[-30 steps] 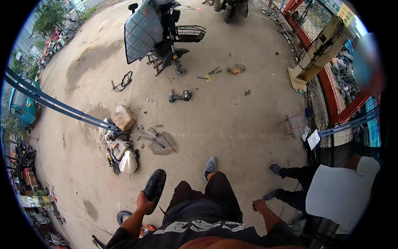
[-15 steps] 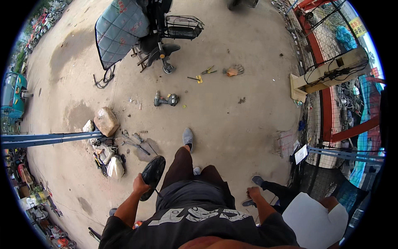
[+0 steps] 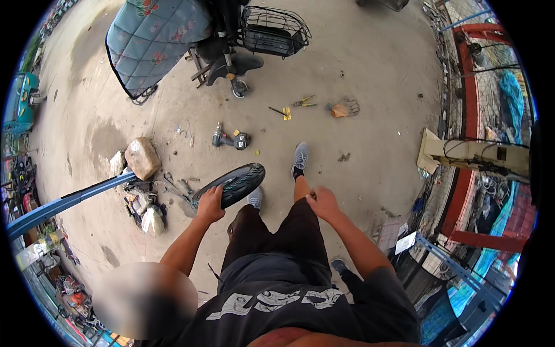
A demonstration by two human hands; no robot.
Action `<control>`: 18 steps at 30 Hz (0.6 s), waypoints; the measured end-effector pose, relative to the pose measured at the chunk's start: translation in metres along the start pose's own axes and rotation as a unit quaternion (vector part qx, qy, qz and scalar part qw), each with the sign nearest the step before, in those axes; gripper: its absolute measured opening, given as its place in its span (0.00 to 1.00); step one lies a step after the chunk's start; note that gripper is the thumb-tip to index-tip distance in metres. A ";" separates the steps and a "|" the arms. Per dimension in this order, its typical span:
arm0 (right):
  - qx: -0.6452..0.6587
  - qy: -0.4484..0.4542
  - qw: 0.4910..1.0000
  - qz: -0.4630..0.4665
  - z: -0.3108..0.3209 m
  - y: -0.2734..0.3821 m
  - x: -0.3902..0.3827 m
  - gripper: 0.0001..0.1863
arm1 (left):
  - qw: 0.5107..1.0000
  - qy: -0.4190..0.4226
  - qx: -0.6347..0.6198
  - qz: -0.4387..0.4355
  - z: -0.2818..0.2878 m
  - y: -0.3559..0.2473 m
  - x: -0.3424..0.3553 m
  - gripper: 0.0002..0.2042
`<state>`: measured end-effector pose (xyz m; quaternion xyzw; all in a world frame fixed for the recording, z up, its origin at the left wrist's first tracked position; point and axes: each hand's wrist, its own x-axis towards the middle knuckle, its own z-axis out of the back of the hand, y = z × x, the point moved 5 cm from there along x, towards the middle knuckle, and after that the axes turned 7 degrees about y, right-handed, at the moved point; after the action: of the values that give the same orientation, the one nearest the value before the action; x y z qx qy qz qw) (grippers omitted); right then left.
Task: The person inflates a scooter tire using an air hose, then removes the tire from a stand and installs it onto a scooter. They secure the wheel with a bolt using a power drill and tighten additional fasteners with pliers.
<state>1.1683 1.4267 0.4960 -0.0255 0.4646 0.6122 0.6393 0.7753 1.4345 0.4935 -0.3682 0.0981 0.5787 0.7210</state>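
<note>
My left hand (image 3: 210, 205) grips the near-left side of a black scooter tyre (image 3: 245, 180), its fingers wrapped over the edge. The tyre is tilted, held in front of my left leg and partly over my left shoe (image 3: 255, 197). My right hand (image 3: 322, 202) is over my right knee with its fingers curled in, and I see nothing in it. Beyond the tyre, a cordless power drill (image 3: 231, 139) lies on the ground. Several metal hand tools (image 3: 178, 186) lie left of the tyre, partly hidden by it.
A scooter (image 3: 228, 63) with a quilted cover (image 3: 159, 43) and a wire basket (image 3: 276, 33) stands ahead. Pliers (image 3: 304, 102) and a work glove (image 3: 343, 108) lie right of it. A large stone (image 3: 142, 157) sits at a blue bar's (image 3: 75, 199) end. Mesh fencing borders the right.
My left hand has carried the tyre forward and right. My right hand has moved forward and left to my knee. My right foot has stepped ahead. The white-shirted person at right has mostly left view.
</note>
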 end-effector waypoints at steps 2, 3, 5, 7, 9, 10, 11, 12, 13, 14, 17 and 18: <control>-0.035 0.015 0.994 0.102 0.008 0.026 0.055 0.23 | 1.000 0.008 0.008 -0.021 0.011 -0.025 0.045 0.31; -0.057 0.019 0.987 0.151 0.019 0.048 0.078 0.28 | 0.999 0.009 0.021 -0.030 0.014 -0.037 0.064 0.31; -0.091 0.038 0.969 0.228 0.036 0.085 0.105 0.36 | 0.998 0.035 0.032 -0.039 0.013 -0.056 0.100 0.31; -0.131 0.055 0.943 0.300 0.048 0.102 0.134 0.42 | 0.996 0.060 0.032 -0.063 0.017 -0.078 0.134 0.32; -0.159 0.114 0.934 0.298 0.043 0.091 0.164 0.45 | 0.992 0.077 0.041 -0.090 0.011 -0.094 0.173 0.32; -0.172 0.145 0.929 0.295 0.037 0.083 0.177 0.47 | 0.990 0.086 0.052 -0.104 0.002 -0.096 0.191 0.33; -0.168 0.150 0.931 0.287 0.033 0.070 0.190 0.46 | 0.986 0.094 0.062 -0.120 -0.006 -0.100 0.208 0.33; -0.163 0.156 0.933 0.279 0.025 0.055 0.206 0.46 | 0.984 0.102 0.063 -0.133 -0.002 -0.111 0.223 0.32; -0.157 0.161 0.936 0.270 0.017 0.039 0.220 0.46 | 0.981 0.101 0.058 -0.157 -0.005 -0.115 0.239 0.32; -0.127 0.164 0.948 0.240 0.014 0.027 0.232 0.45 | 0.977 0.095 0.056 -0.181 -0.007 -0.118 0.256 0.31; -0.107 0.177 0.961 0.181 0.010 0.003 0.267 0.44 | 0.968 0.105 0.072 -0.215 -0.015 -0.116 0.310 0.29; -0.095 0.172 0.966 0.167 0.008 -0.006 0.279 0.43 | 0.964 0.118 0.079 -0.227 -0.021 -0.112 0.328 0.29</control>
<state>1.1270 1.6418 0.3225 -0.1129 0.5052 0.7381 0.4327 0.9847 1.6644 0.3389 -0.3883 0.1414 0.3432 0.8435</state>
